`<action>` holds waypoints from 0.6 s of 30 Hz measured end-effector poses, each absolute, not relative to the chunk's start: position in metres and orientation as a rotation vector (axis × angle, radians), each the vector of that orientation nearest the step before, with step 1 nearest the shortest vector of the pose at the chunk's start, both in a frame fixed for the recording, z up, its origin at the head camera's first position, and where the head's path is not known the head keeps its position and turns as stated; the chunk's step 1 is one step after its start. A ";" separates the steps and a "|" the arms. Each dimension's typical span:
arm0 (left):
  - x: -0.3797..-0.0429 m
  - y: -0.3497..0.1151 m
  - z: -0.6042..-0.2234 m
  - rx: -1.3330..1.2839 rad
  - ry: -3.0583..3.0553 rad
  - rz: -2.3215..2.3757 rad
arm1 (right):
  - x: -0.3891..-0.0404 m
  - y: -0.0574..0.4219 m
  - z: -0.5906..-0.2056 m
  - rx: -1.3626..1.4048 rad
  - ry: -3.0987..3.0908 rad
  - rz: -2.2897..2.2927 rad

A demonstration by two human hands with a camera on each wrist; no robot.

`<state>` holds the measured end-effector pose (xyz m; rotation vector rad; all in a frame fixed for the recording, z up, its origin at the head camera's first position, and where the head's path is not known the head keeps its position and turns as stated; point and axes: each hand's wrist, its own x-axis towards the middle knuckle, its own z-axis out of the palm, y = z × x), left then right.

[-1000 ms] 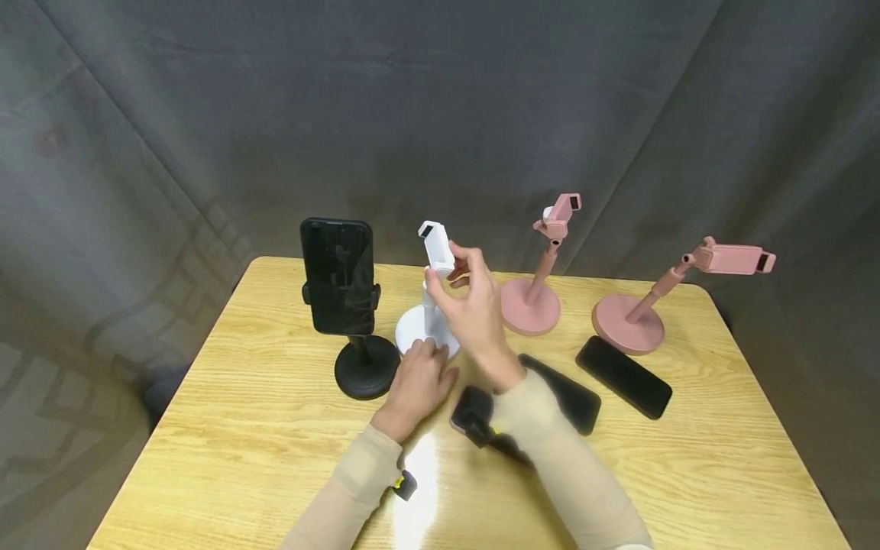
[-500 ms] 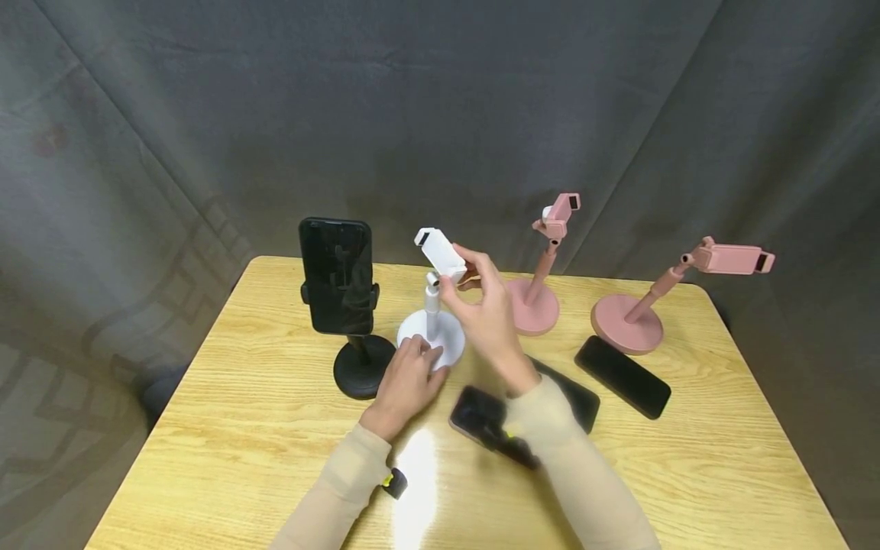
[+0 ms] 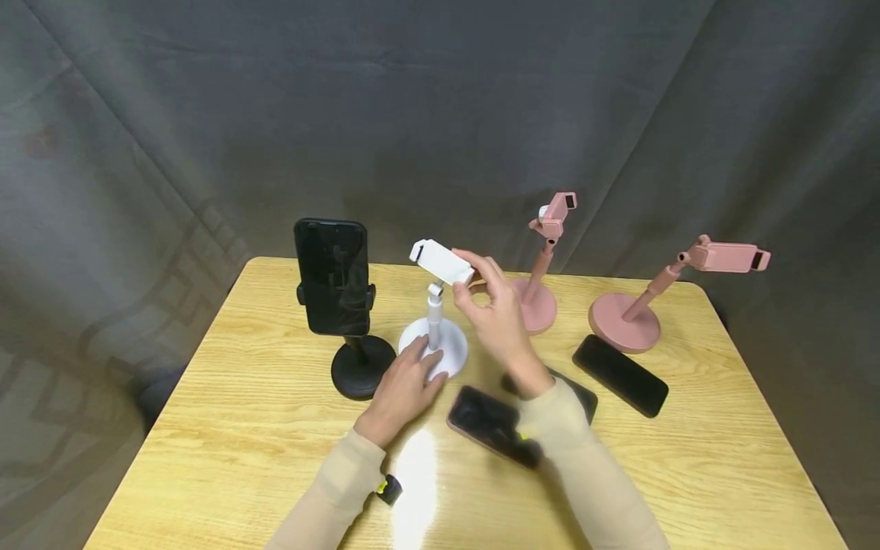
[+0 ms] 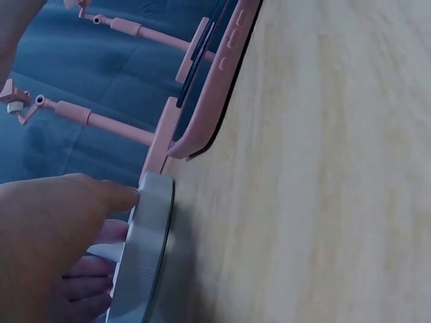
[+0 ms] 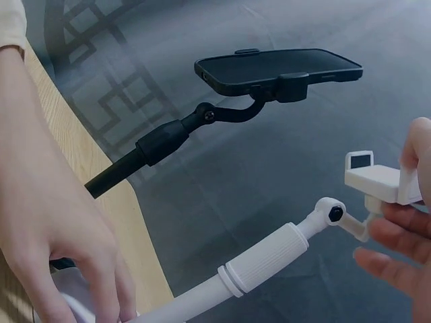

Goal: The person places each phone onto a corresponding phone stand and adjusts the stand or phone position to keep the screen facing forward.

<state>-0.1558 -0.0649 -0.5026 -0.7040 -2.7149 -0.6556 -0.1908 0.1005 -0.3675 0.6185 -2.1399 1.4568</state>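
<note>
A white phone stand [image 3: 435,312] stands upright on the table, its clamp [image 3: 442,262] tilted sideways with no phone in it. My right hand [image 3: 499,321] holds the clamp's right end between thumb and fingers; the right wrist view shows fingers beneath the clamp [image 5: 380,183]. My left hand [image 3: 401,389] rests on the stand's round base [image 3: 455,347], fingers spread over its top near the post. In the left wrist view the thumb lies at the rim of the base [image 4: 145,249].
Left of the white stand, a black stand [image 3: 363,367] holds a phone [image 3: 333,276] upright. Two pink stands [image 3: 536,305] [image 3: 624,322] are at the right with bare clamps. Several phones lie flat in front, one [image 3: 491,425] partly under my right sleeve, another [image 3: 621,374] farther right.
The white clamp has turned from steep toward sideways, its right end moving right and down with my right hand. My left hand has shifted slightly left and stays on the base.
</note>
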 end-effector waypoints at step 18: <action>-0.145 -0.062 -0.506 -0.743 -2.612 -0.525 | -0.164 0.103 -0.333 0.654 -2.179 1.494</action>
